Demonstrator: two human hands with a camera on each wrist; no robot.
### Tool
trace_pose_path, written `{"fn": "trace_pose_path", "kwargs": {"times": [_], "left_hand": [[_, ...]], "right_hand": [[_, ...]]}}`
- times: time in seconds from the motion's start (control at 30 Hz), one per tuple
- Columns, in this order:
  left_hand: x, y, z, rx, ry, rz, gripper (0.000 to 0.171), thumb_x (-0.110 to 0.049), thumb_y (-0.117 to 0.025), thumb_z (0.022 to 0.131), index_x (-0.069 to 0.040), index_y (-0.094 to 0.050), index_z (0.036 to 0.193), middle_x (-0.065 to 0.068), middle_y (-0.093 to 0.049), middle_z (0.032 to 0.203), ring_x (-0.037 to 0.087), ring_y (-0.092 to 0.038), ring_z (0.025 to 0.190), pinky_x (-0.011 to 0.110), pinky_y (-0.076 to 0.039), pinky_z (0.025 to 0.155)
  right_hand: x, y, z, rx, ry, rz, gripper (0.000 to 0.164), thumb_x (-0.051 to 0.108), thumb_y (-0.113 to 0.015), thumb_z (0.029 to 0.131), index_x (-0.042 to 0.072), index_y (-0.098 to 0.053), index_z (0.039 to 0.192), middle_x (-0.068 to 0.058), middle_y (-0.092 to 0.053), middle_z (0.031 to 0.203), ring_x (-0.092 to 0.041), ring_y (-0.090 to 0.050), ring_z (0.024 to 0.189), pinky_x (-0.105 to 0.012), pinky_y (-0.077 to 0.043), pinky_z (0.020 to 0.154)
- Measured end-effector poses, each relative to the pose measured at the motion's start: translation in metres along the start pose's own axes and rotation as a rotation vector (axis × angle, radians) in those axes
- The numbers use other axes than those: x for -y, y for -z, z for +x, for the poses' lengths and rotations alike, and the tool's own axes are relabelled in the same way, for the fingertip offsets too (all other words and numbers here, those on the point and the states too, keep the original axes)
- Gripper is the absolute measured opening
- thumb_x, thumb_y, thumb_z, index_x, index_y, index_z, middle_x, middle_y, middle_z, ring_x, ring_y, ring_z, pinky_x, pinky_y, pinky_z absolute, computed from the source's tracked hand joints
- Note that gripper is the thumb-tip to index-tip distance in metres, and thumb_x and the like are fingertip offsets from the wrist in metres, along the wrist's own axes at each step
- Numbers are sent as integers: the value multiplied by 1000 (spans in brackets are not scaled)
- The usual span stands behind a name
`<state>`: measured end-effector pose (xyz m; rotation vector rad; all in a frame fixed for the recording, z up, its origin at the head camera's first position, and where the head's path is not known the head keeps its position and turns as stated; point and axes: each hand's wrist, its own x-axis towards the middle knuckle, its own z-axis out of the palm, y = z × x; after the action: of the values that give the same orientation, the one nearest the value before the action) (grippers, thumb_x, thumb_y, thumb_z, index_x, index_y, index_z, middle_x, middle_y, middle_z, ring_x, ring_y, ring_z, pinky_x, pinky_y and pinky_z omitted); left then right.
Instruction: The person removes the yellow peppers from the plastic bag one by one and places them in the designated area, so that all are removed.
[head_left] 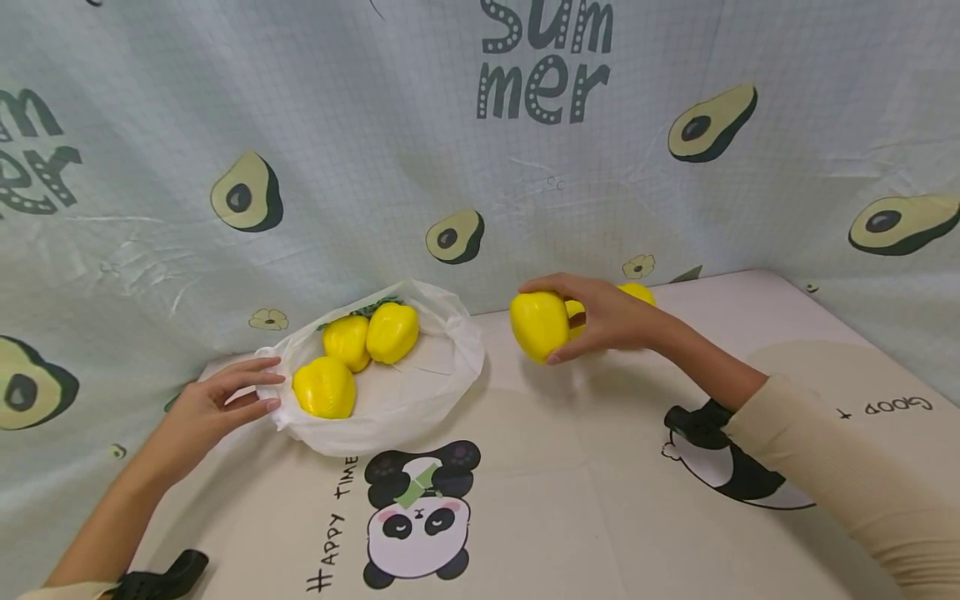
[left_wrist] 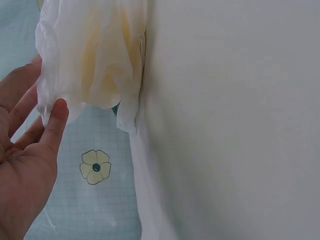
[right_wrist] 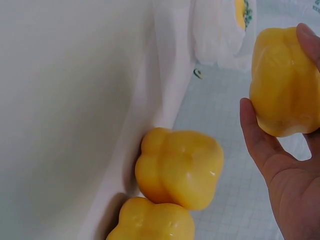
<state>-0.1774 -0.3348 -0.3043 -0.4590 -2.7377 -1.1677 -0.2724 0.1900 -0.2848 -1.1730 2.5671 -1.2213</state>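
Observation:
My right hand (head_left: 603,315) grips a yellow bell pepper (head_left: 538,325) between thumb and fingers, above the table and right of a white plastic bag (head_left: 337,437). Two more bell peppers, one nearer (right_wrist: 180,167) and one beyond it (right_wrist: 152,222), lie side by side in the right wrist view; in the head view they are partly hidden behind that hand. The bag lies with its mouth spread, and several yellow peppers (head_left: 324,388) sit inside. At the bag's left edge, my left hand (head_left: 213,407) pinches the thin plastic between thumb and fingers.
A table with a pale printed cover (head_left: 555,500) lies under everything, showing a panda drawing (head_left: 417,533) in front of the bag. Behind it hangs a light curtain (head_left: 360,167) with avocado prints, close to the bag and peppers.

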Motion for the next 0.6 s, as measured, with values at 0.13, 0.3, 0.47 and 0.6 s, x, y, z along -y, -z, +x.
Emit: {"fn": "trace_pose_path", "kwargs": {"times": [0.13, 0.3, 0.47, 0.6], "left_hand": [[1, -1, 0, 0, -10, -6, 36, -19, -72, 97, -2, -67, 129, -11, -51, 144, -15, -43, 122, 2, -42, 92], [3, -1, 1, -1, -14, 4, 36, -19, -72, 96, -3, -67, 128, -10, -51, 144, -16, -43, 121, 2, -42, 92], [3, -1, 0, -5, -21, 4, 36, -18, -72, 96, -3, -68, 128, -10, -52, 144, -16, -44, 122, 2, -42, 92], [3, -1, 0, -2, -17, 2, 36, -18, -72, 96, -3, -67, 128, -10, -52, 144, -16, -44, 121, 2, -42, 92]], "right_hand": [[0, 2, -1, -3, 2, 7, 88, 24, -94, 73, 18, -48, 147, -3, -49, 147, -28, -55, 123, -45, -56, 98], [1, 4, -3, -8, -3, 5, 89, 24, -95, 72, 19, -49, 147, -3, -49, 147, -29, -55, 124, -45, -56, 97], [1, 5, -3, -8, -12, -6, 88, 24, -95, 72, 19, -49, 147, -3, -49, 147, -29, -55, 123, -46, -56, 97], [1, 6, -5, -16, -20, -11, 88, 24, -95, 72, 19, -49, 147, -3, -49, 147, -29, -56, 122, -47, -56, 97]]}}
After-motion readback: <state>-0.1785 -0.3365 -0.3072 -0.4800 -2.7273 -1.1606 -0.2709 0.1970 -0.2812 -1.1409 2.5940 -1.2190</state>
